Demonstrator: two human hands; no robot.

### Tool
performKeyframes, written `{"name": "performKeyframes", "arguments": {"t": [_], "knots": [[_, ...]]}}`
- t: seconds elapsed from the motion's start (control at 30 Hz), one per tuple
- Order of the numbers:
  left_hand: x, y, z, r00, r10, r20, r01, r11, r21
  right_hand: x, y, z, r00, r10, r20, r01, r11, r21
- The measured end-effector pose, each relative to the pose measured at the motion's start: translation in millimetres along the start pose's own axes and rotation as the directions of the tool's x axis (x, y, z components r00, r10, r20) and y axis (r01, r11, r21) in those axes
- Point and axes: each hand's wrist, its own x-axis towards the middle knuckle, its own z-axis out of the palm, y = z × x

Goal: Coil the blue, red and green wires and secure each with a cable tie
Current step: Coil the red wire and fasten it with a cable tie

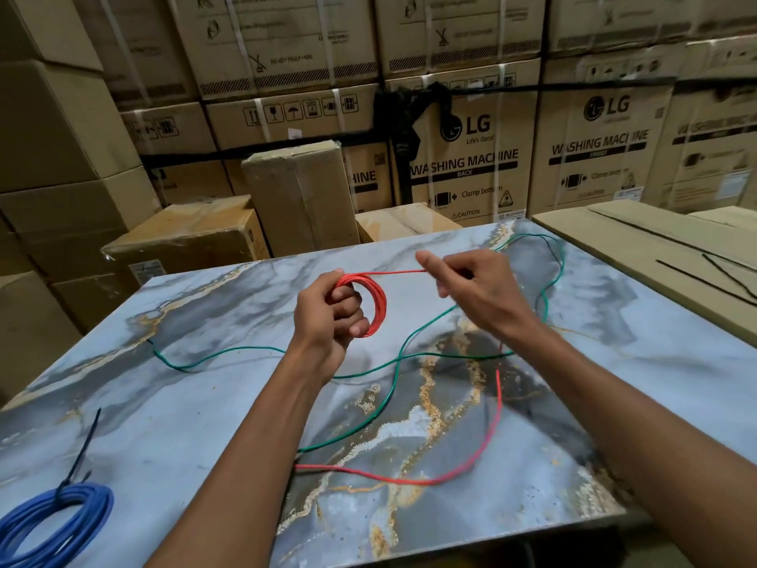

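My left hand grips a small coil of red wire above the marble-patterned table. A taut red strand runs from the coil's top to my right hand, which pinches it. The loose rest of the red wire trails over the table's near part. The green wire lies uncoiled in loops across the table's middle and far right. At the near left lies the blue wire, coiled, with a black cable tie round it.
Black cable ties lie on a flat cardboard sheet at the right. Stacked cardboard boxes wall in the far side and the left. A box stands just behind the table.
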Motion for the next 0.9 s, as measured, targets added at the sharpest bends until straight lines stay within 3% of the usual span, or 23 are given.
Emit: {"name": "performKeyframes", "arguments": {"t": [0.23, 0.37, 0.5, 0.57, 0.63, 0.7, 0.8, 0.9], "knots": [[-1.5, 7.6, -3.1, 1.000, -0.008, -0.006, 0.006, 0.967, -0.253, 18.3, 16.0, -35.5, 0.997, 0.075, -0.011, -0.068, 0.952, 0.297], [0.6, 12.4, -7.2, 0.994, 0.004, -0.109, -0.038, 0.950, -0.309, 20.5, 24.9, -36.8, 0.997, 0.069, 0.023, -0.072, 0.944, 0.322], [9.9, 15.9, -19.8, 0.959, -0.018, -0.282, -0.090, 0.927, -0.363, 19.1, 36.8, -20.8, 0.986, 0.032, 0.161, -0.044, 0.996, 0.074], [14.3, 14.7, -24.8, 0.935, -0.039, -0.353, -0.108, 0.916, -0.387, 14.1, 38.7, -9.9, 0.980, -0.057, 0.191, 0.075, 0.994, -0.084], [16.1, 13.1, -26.4, 0.916, -0.046, -0.398, -0.127, 0.909, -0.397, 8.4, 37.2, 1.6, 0.951, -0.144, 0.274, 0.223, 0.933, -0.284], [16.3, 11.3, -26.0, 0.901, -0.031, -0.434, -0.144, 0.920, -0.365, 1.8, 29.3, 11.1, 0.908, -0.129, 0.399, 0.298, 0.867, -0.399], [14.8, 7.3, -21.2, 0.897, 0.024, -0.442, -0.162, 0.948, -0.276, -8.4, 8.7, 20.9, 0.820, -0.077, 0.567, 0.404, 0.780, -0.478], [17.0, 2.8, -17.4, 0.907, 0.069, -0.416, -0.175, 0.959, -0.223, -20.0, -9.1, 31.9, 0.755, -0.149, 0.639, 0.548, 0.678, -0.489]]}}
